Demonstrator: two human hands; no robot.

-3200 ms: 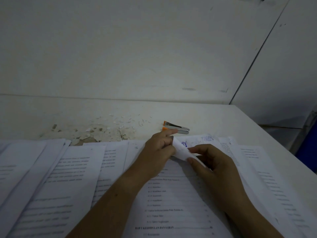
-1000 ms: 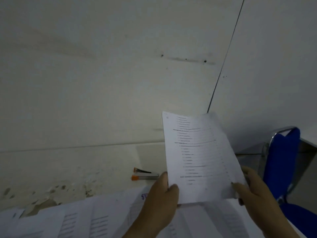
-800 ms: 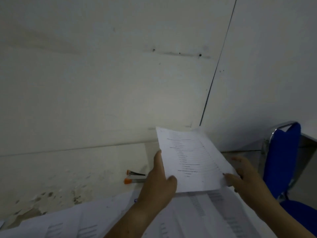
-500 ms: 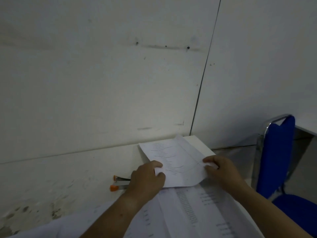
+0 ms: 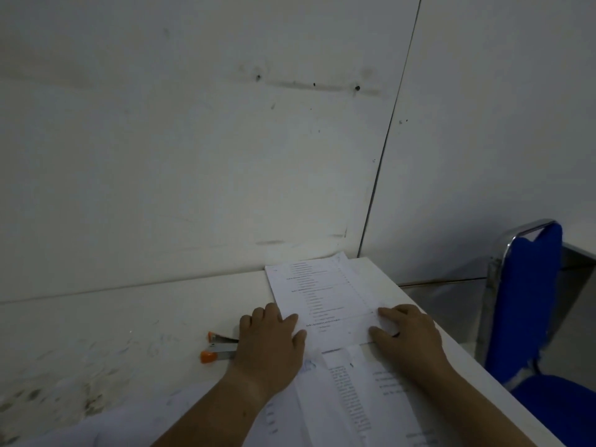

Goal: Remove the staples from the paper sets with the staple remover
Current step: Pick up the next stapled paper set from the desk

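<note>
paper sets (image 5: 354, 398) take up the near part of the counter, but the biggest thing in view is the white wall (image 5: 193, 156) behind it, scuffed, with a dark seam running down to the counter's far right corner. next in size, a blue chair (image 5: 529, 301) with a shiny metal frame stands off the right side, apart from the counter's edge. the counter (image 5: 129, 317) is white, and its left part shows a worn, flaking patch (image 5: 64, 382). the paper sets lie overlapping, printed side up, from the lower left to the right edge, and both forearms cross over them.

one more paper set (image 5: 322, 291) lies flat beyond them in the far right corner, its far edge touching the wall and its near edge resting over the other sheets. nothing covers it but the two hands at its near corners.

the left hand (image 5: 271, 346) sits at its near left edge: the thumb lies on top of the sheet, the fingers curl down at the edge, so the grip is closed on the paper. the right hand (image 5: 409, 337) does the same at the near right corner, a bit of paper showing between thumb and fingers.

the staple remover (image 5: 222, 354), metal with orange ends, lies on bare counter just left of the left hand, which hides its right end. no hand holds it.
</note>
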